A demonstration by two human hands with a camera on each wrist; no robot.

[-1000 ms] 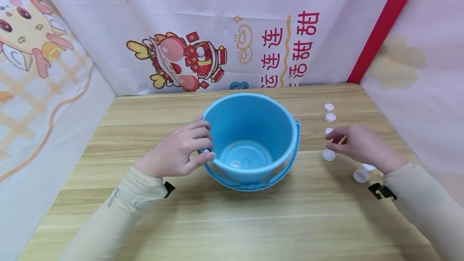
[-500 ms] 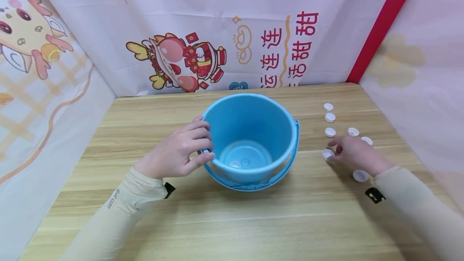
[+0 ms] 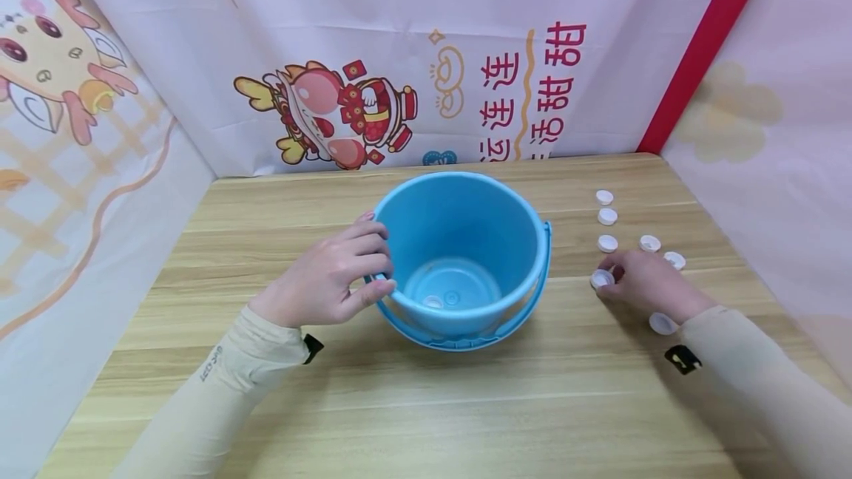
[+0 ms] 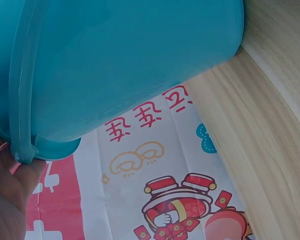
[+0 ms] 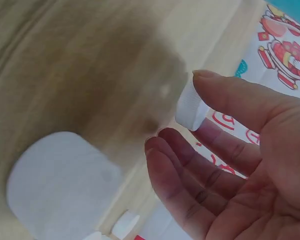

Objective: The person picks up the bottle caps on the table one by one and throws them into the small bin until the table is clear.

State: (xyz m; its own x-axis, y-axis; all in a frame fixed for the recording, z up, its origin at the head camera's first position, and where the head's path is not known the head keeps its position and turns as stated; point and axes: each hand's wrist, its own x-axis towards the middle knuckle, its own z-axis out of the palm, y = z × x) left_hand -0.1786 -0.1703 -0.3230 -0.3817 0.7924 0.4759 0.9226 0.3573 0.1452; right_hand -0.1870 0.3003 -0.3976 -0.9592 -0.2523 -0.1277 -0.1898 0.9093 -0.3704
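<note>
A blue bucket (image 3: 459, 242) stands upright on the wooden table with a small white cap (image 3: 433, 302) on its floor. My left hand (image 3: 333, 272) grips the bucket's left rim, fingers over the edge; the left wrist view shows that hand (image 4: 10, 195) beside the handle joint. On the right, my right hand (image 3: 648, 283) pinches a white cap (image 3: 602, 279) between thumb and finger. In the right wrist view the same cap (image 5: 189, 106) is held on edge by the hand (image 5: 230, 160), the other fingers loosely bent.
Near my right hand lie several more white caps: three in a column behind it, ending at one cap (image 3: 607, 243), two to the right, including one cap (image 3: 649, 243), and one cap (image 3: 662, 323) by the wrist. Printed cloth (image 3: 439, 58) hangs behind the table.
My right hand has come down and left from above the caps to the front cap of the column and now pinches it. My left hand and the bucket have stayed put.
</note>
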